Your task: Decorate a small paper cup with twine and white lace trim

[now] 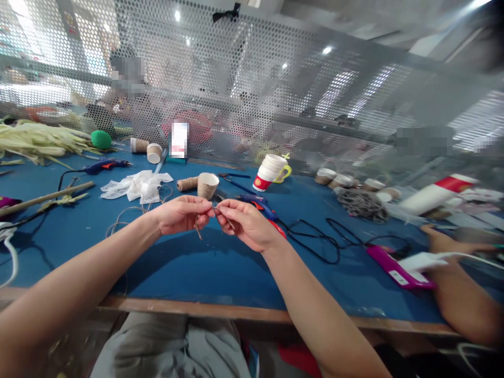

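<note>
My left hand (181, 214) and my right hand (249, 221) meet above the blue table, fingertips pinched close together. Both grip a thin brown twine (199, 229). One short piece dangles below my left fingers and another bit pokes out under my right ones. Whether a knot sits between the fingertips is too small to tell. Just behind the hands stands a twine-wrapped paper cup (207, 187), with a roll of brown twine (188, 184) lying beside it. A loose strand (114, 227) curls over the table left of my left hand.
A blue glue gun (260, 202) lies behind my right hand, another glue gun (105, 166) at left. Stacked paper cups (271, 169), a white plastic bag (140, 186), a phone (179, 138) and a purple power strip (396, 269) surround. Another person's arm (464, 294) reaches in at right.
</note>
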`<state>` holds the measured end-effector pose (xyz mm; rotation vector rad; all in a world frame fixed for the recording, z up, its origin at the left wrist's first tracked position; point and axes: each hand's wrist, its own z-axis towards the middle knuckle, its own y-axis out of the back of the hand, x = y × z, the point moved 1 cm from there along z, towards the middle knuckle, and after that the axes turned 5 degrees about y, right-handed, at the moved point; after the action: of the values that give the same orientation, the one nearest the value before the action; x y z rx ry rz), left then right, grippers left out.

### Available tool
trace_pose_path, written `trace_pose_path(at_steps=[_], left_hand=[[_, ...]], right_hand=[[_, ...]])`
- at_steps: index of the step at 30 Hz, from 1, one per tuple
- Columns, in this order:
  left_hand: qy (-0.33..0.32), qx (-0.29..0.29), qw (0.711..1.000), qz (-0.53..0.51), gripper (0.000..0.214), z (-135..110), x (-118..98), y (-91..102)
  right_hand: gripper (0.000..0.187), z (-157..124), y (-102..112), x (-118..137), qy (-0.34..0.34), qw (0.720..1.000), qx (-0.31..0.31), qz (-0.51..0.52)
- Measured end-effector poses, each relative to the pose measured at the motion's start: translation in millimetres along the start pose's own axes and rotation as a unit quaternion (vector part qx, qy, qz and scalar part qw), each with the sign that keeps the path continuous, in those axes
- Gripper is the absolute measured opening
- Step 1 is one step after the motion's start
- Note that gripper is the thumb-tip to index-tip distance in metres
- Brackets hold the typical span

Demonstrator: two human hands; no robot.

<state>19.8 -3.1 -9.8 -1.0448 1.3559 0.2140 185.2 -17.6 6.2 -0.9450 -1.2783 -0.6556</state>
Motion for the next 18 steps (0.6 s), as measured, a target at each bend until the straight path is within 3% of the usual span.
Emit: trace_pose_path(at_steps=[3,5,8,10,18], left_hand=[[-0.04,-0.034,0.995,0.082,0.019,-2,-4,-2.0],[-0.085,-0.056,0.975,0.199,0.019,-4,-7,-3.0],[-0.172,-0.091,0.894,0.404,0.02,-5,-10,-3.5],[-0.222,-0.118,0.839,0.483,0.019,-5,-12,-3.1],[-0.315,-0.152,0.765,0.541,0.013,-6,-15,-2.8]], right_hand=[[0.012,0,1,-1,-0.012,1.0,0.012,0.021],[0.014,1,3,-3,-0.033,0.999,0.025,0.034],[0.015,2,5,-5,-0.061,0.997,0.036,0.038],[0.016,2,6,-6,-0.069,0.996,0.039,0.042],[0.018,3,9,-7,-0.04,0.996,0.054,0.051]])
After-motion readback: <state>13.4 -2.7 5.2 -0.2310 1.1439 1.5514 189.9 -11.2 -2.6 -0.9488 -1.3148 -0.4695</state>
